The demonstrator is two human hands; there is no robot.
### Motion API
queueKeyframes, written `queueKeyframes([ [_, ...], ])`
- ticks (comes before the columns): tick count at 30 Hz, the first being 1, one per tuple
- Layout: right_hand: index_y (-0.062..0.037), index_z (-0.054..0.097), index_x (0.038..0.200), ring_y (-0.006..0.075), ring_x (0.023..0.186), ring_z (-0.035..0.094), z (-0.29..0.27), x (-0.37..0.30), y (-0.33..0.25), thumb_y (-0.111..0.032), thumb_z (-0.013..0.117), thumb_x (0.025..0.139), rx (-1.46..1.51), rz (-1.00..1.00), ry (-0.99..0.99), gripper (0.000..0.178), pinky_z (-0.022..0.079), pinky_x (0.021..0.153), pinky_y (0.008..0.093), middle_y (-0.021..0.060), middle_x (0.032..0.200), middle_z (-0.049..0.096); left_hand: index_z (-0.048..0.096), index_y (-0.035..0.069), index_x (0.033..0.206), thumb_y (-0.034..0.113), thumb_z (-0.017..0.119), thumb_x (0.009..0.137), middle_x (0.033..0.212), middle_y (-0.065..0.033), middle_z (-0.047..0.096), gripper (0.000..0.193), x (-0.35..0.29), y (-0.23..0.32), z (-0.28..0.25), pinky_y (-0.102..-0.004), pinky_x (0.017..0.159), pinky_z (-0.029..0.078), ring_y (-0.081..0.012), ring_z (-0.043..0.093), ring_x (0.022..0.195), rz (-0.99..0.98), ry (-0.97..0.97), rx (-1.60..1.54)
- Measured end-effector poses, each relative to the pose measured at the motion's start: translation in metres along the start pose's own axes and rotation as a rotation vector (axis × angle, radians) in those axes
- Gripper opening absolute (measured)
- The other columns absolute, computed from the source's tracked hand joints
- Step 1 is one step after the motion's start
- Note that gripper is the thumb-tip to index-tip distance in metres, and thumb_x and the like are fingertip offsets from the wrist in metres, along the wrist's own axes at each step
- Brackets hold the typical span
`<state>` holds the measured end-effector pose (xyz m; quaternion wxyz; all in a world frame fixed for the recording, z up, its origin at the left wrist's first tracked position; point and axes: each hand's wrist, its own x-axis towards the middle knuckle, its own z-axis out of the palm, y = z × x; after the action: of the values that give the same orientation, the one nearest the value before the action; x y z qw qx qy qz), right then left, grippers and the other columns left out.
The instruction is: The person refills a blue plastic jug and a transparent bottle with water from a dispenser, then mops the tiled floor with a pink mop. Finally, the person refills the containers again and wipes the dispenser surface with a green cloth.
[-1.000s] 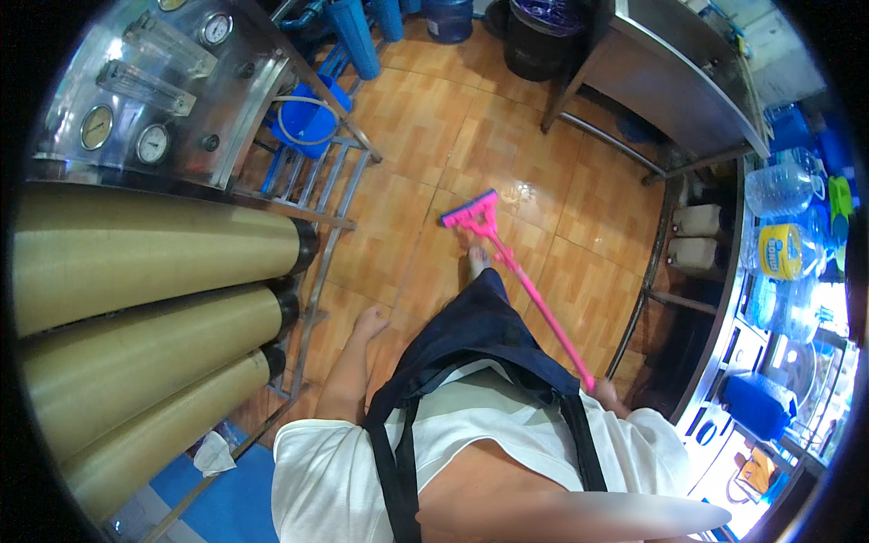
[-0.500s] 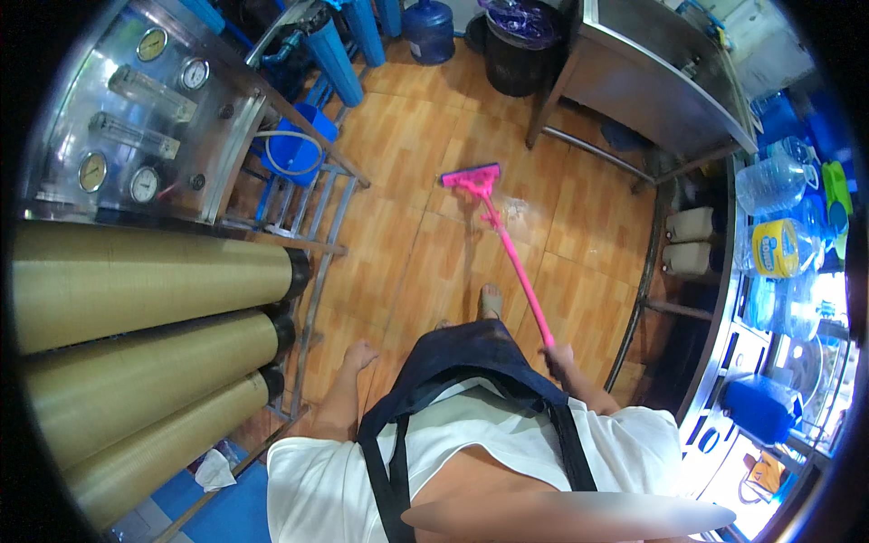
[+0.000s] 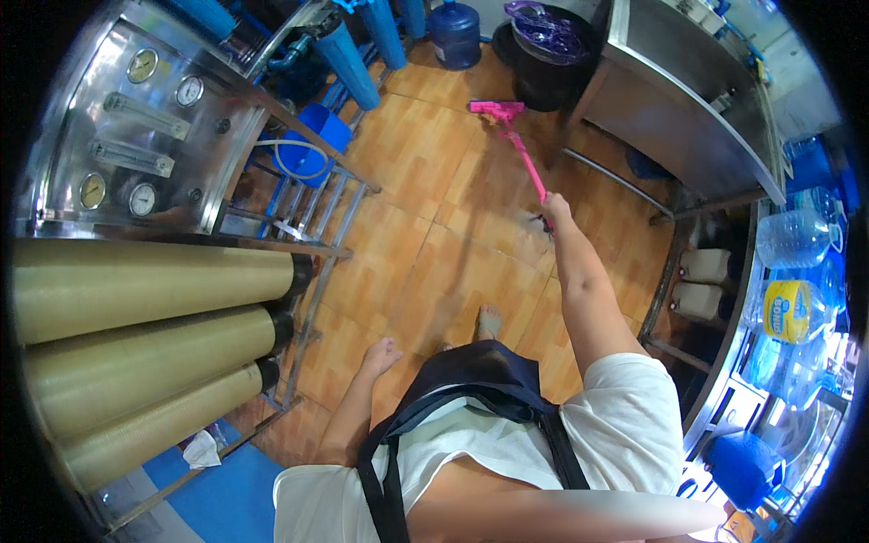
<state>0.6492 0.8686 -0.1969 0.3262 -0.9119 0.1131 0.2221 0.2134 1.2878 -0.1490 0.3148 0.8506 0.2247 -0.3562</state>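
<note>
My right hand (image 3: 556, 206) is closed around the handle of a pink floor squeegee (image 3: 527, 167), with my arm stretched far forward. The squeegee's wide head (image 3: 497, 109) rests on the wood-patterned tile floor, close to a black bin (image 3: 540, 81). Something dark, perhaps the handle's end, shows just below my fist. My left hand (image 3: 381, 357) hangs beside my dark apron (image 3: 466, 376), its fingers loosely apart and holding nothing. One bare foot (image 3: 490, 320) shows ahead of the apron.
Left of me lie several long tan cylinders (image 3: 154, 285) below a steel gauge panel (image 3: 140, 127). A blue bucket (image 3: 319, 136) sits on a metal rack, with a blue water jug (image 3: 454, 36) farther back. A steel sink unit (image 3: 679, 109) and plastic bottles (image 3: 797, 240) line the right side.
My right arm has reached forward, pushing the squeegee head away from me toward the bin. My left hand has shifted slightly to the right. The view has moved a little.
</note>
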Motion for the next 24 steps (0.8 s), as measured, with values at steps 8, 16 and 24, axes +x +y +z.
queueKeyframes([
  [8, -0.0253, 0.053, 0.134, 0.0310, 0.054, 0.066, 0.005, -0.284, 0.173, -0.025, 0.049, 0.098, 0.034, 0.290, -0.086, 0.035, 0.055, 0.047, 0.0453, 0.0180, 0.072, 0.066, 0.060, 0.001, 0.125, 0.037, 0.079, 0.076, 0.111, -0.0184, 0.070, 0.064, 0.011, -0.033, 0.015, -0.0396, 0.091, 0.053, -0.0285, 0.068, 0.102, -0.017, -0.041, -0.019],
  [16, -0.0249, 0.052, 0.139, 0.0473, 0.084, 0.067, 0.063, -0.674, 0.334, -0.027, 0.056, 0.095, -0.114, 0.329, -0.009, 0.044, 0.054, 0.072, 0.0568, 0.0281, 0.092, 0.067, 0.066, 0.001, 0.115, 0.034, 0.081, 0.075, 0.105, -0.0174, 0.071, 0.054, -0.013, -0.094, 0.050, -0.0371, 0.087, 0.054, -0.0281, 0.068, 0.098, 0.122, 0.046, 0.072],
  [24, -0.0141, 0.055, 0.131, 0.0316, 0.069, 0.062, 0.085, -0.852, 0.325, -0.019, 0.060, 0.092, 0.492, 0.708, -0.128, 0.039, 0.051, 0.060, 0.0442, 0.0183, 0.082, 0.065, 0.067, 0.003, 0.118, 0.043, 0.080, 0.075, 0.117, -0.0155, 0.069, 0.060, -0.068, -0.158, 0.112, -0.0390, 0.095, 0.051, -0.0311, 0.066, 0.109, 0.102, -0.284, 0.585],
])
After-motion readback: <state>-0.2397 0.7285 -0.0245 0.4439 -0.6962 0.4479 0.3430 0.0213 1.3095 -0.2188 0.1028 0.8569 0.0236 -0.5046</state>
